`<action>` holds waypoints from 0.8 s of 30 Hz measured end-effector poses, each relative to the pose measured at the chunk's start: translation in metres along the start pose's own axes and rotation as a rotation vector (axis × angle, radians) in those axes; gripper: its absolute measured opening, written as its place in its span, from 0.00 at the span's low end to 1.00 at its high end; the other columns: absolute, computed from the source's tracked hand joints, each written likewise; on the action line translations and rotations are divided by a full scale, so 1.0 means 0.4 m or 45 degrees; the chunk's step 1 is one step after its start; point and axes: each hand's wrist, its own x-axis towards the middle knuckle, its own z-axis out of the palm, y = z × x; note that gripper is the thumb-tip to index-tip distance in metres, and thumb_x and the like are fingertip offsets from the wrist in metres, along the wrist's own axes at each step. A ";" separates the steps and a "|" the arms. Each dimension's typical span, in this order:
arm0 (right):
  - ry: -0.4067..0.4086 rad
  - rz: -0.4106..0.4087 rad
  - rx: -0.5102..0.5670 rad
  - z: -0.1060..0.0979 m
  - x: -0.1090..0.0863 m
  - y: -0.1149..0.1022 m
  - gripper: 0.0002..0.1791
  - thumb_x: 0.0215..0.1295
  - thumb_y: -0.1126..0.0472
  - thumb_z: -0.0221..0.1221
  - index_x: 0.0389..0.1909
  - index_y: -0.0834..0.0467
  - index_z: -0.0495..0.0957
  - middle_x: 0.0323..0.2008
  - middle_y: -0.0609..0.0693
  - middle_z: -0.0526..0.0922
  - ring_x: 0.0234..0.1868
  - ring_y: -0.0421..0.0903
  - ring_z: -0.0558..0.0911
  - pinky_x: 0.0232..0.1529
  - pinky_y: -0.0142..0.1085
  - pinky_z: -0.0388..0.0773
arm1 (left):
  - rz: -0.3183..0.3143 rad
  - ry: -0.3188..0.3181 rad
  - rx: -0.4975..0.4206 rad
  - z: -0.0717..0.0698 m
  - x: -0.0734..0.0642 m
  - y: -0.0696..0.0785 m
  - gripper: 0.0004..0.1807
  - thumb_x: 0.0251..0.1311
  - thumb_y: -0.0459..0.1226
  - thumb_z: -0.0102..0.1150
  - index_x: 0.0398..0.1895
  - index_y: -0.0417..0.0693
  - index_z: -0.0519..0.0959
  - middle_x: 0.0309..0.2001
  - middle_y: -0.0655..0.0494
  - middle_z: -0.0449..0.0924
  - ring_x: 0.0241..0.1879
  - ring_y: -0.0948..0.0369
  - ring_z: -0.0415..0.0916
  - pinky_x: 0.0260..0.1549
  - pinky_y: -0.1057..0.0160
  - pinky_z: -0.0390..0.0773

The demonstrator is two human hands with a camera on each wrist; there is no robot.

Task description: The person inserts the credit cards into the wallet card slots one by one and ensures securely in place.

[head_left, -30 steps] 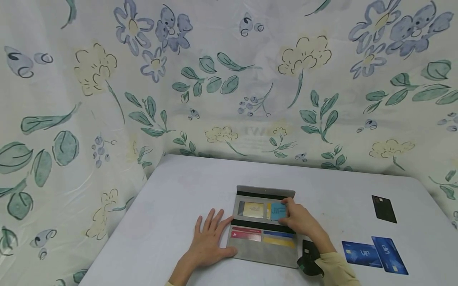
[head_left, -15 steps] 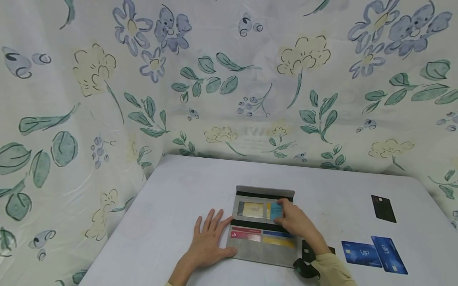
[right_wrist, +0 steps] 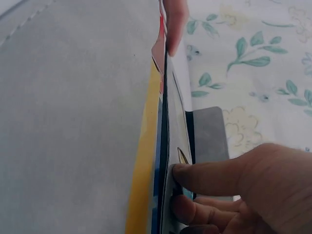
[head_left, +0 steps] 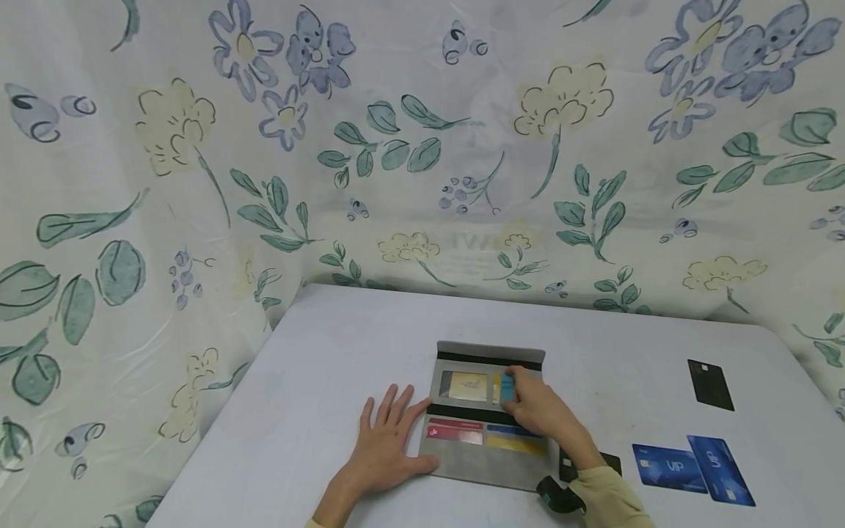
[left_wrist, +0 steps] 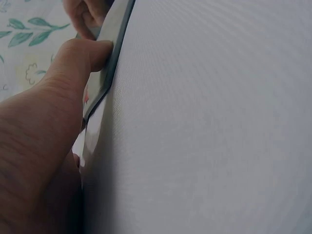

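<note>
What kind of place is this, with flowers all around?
Probably a small staged work corner, not a real room: a flowered sheet hangs behind a plain table, where a wallet and loose cards lie.

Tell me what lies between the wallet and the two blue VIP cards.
In the head view, a dark card lies between the grey wallet and the blue VIP cards, partly hidden by the right wrist.

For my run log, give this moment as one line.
left hand flat, steadying grey wallet | right hand pinching light-blue card at upper slot

Pale yellow sleeve (head_left: 610,499), black wrist strap (head_left: 557,495).
</note>
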 end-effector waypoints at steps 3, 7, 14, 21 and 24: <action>-0.008 -0.053 -0.006 0.006 0.001 -0.003 0.28 0.66 0.67 0.59 0.65 0.67 0.63 0.28 0.52 0.78 0.24 0.43 0.71 0.26 0.36 0.70 | -0.004 -0.005 -0.004 -0.001 0.000 0.001 0.48 0.50 0.64 0.62 0.72 0.54 0.63 0.76 0.44 0.53 0.77 0.42 0.40 0.68 0.32 0.35; -0.022 -0.067 0.001 0.009 0.000 -0.007 0.26 0.69 0.67 0.54 0.65 0.64 0.59 0.17 0.47 0.69 0.16 0.41 0.65 0.19 0.32 0.59 | -0.002 -0.005 -0.017 -0.005 -0.001 0.004 0.47 0.50 0.64 0.62 0.72 0.54 0.64 0.76 0.44 0.53 0.77 0.42 0.40 0.68 0.32 0.35; 0.003 -0.111 -0.058 0.013 -0.002 -0.016 0.25 0.69 0.66 0.55 0.64 0.62 0.60 0.19 0.46 0.67 0.17 0.40 0.64 0.18 0.32 0.57 | -0.003 0.003 -0.015 -0.009 0.000 0.008 0.47 0.50 0.63 0.63 0.72 0.53 0.64 0.76 0.43 0.54 0.76 0.41 0.41 0.68 0.32 0.35; -0.024 -0.080 -0.038 0.009 0.000 -0.009 0.25 0.67 0.60 0.62 0.60 0.60 0.65 0.21 0.47 0.69 0.21 0.42 0.68 0.22 0.33 0.62 | -0.010 -0.011 -0.018 -0.002 0.000 0.003 0.47 0.50 0.63 0.63 0.72 0.54 0.64 0.76 0.44 0.53 0.77 0.42 0.39 0.69 0.32 0.34; -0.044 -0.104 0.005 0.002 0.001 -0.002 0.25 0.65 0.59 0.64 0.59 0.60 0.68 0.23 0.46 0.72 0.21 0.41 0.69 0.23 0.33 0.64 | -0.011 -0.012 -0.013 0.001 0.000 0.001 0.47 0.50 0.63 0.62 0.72 0.54 0.64 0.76 0.44 0.53 0.77 0.42 0.39 0.69 0.32 0.34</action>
